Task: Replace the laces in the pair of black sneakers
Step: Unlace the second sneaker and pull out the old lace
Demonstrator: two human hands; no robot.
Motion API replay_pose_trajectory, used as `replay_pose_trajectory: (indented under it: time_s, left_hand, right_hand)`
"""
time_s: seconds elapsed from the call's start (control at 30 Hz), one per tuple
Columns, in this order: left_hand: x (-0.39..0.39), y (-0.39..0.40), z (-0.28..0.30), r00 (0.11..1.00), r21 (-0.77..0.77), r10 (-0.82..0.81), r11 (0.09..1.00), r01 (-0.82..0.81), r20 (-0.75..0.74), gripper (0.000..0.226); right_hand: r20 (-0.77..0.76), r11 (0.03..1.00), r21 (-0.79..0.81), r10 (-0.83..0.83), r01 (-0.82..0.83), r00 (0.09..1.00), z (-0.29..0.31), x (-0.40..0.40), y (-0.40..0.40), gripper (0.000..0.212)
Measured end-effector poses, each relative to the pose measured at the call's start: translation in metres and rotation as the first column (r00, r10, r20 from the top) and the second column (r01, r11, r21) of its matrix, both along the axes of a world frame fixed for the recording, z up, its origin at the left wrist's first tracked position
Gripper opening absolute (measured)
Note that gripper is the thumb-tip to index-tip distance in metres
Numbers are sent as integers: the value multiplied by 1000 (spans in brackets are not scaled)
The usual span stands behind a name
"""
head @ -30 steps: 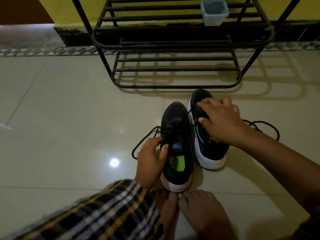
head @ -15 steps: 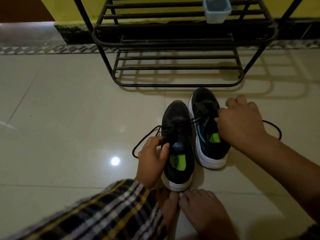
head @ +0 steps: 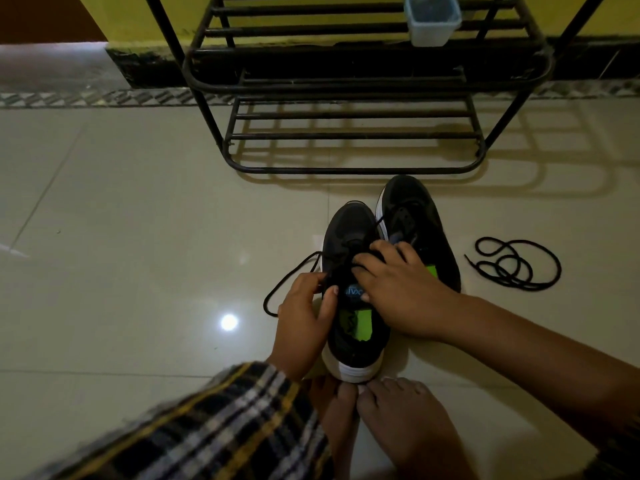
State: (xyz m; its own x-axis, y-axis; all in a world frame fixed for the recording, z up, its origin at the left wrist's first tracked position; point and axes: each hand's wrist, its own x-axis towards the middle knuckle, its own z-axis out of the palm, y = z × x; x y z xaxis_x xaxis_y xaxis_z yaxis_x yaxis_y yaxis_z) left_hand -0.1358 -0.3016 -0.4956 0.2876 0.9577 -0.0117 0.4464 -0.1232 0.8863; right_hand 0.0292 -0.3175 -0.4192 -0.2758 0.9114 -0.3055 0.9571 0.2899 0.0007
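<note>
Two black sneakers with white soles stand side by side on the tiled floor. The left sneaker (head: 349, 233) still has its black lace, with a loop (head: 287, 275) trailing out to the left. My left hand (head: 303, 318) grips that shoe's left side by the collar. My right hand (head: 398, 289) lies over its tongue, fingertips on the lacing. The right sneaker (head: 415, 216) shows bare eyelets. A loose black lace (head: 512, 265) lies coiled on the floor to its right.
A black metal shoe rack (head: 353, 133) stands just beyond the shoes against a yellow wall, with a small plastic container (head: 433, 20) on an upper shelf. My bare feet (head: 391, 420) touch the left sneaker's heel. A plaid-clothed knee fills the lower left.
My right hand pulled the lace out of the right sneaker, left it coiled on the floor to the right, and moved onto the left sneaker's lacing. My left hand stayed put.
</note>
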Motion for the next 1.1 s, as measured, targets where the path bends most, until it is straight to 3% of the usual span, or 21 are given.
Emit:
replay_pose_trajectory:
  time_s: [0.13, 0.23, 0.33, 0.43, 0.57, 0.63, 0.7, 0.83, 1.03, 1.1]
  left_hand:
    - [-1, 0, -3, 1000, -6, 6, 1000, -6, 28, 40]
    - [-2, 0, -4, 999, -1, 10, 1000, -10, 31, 37]
    - [-2, 0, -3, 999, -22, 18, 1000, -17, 46, 26]
    - [-2, -1, -1, 999, -31, 15, 999, -13, 43, 20]
    - [0, -2, 0, 997, -34, 31, 999, -28, 68, 17]
    - [0, -2, 0, 997, -29, 31, 999, -29, 70, 19]
    - [0, -2, 0, 997, -26, 28, 999, -27, 70, 19]
    - [0, -1, 3, 998, 12, 20, 1000, -21, 63, 20]
    - [-10, 1, 7, 996, -2, -4, 1000, 4, 87, 24]
    - [-10, 2, 7, 994, -52, 6, 999, 0, 112, 15]
  right_hand:
    - [-136, 990, 23, -137, 142, 981, 19, 4, 5, 46]
    - [-133, 974, 82, -201, 213, 971, 39, 7, 2, 43]
    - [-143, 948, -86, -315, 305, 938, 49, 14, -13, 41]
    - [-114, 867, 226, -429, 444, 896, 56, 48, 12, 39]
    - [42, 820, 244, -543, 518, 839, 53, 67, 17, 43]
    - [22, 819, 313, -513, 481, 858, 48, 58, 9, 45]
    - [-103, 849, 344, -391, 402, 915, 47, 42, 9, 48]
    - [-187, 972, 182, -116, 151, 976, 29, 4, 4, 54]
    - [-205, 968, 162, -154, 189, 966, 13, 3, 2, 44]
    - [-146, 969, 167, -160, 184, 976, 12, 3, 2, 41]
